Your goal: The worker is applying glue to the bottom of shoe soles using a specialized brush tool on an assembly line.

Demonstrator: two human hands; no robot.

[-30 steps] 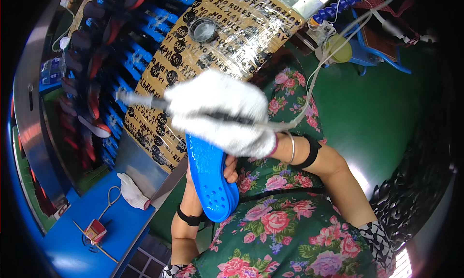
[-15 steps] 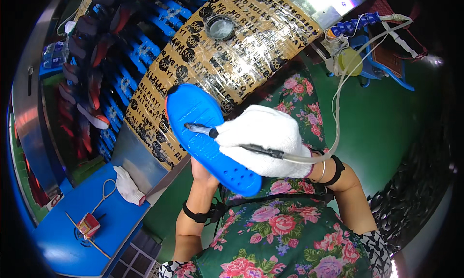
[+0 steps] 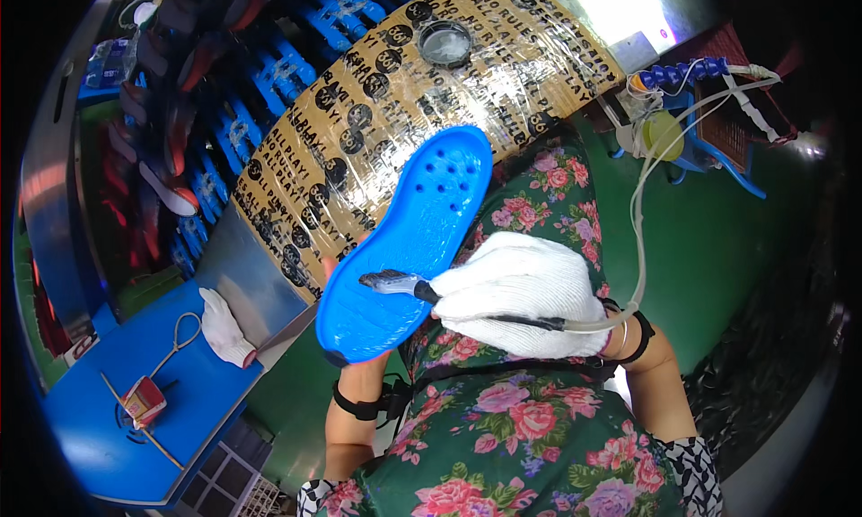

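Note:
My left hand [image 3: 365, 374] is bare and holds a blue shoe sole [image 3: 400, 234] from beneath, most of its fingers hidden behind it. The sole is tilted, with its small round holes at the far end and a dark tip at the near end. Its inner face looks wet and shiny. A white knitted glove covers my right hand [image 3: 516, 292], which is closed around a brush [image 3: 395, 282] fed by a clear hose [image 3: 636, 238]. The dark bristles touch the sole's wide near part.
Beyond the sole lies a taped cardboard sheet [image 3: 359, 171] bearing a round black-rimmed dish [image 3: 444, 44]. Dark and red shoe parts [image 3: 171, 189] sit on a blue rack at left. A blue table [image 3: 81, 436] holds a spare white glove [image 3: 224, 328] and a small red box [image 3: 145, 402].
The sole has been turned around, so its holed end now points away and its dark-tipped end faces me. The brush has moved slightly nearer to me, onto the wide part.

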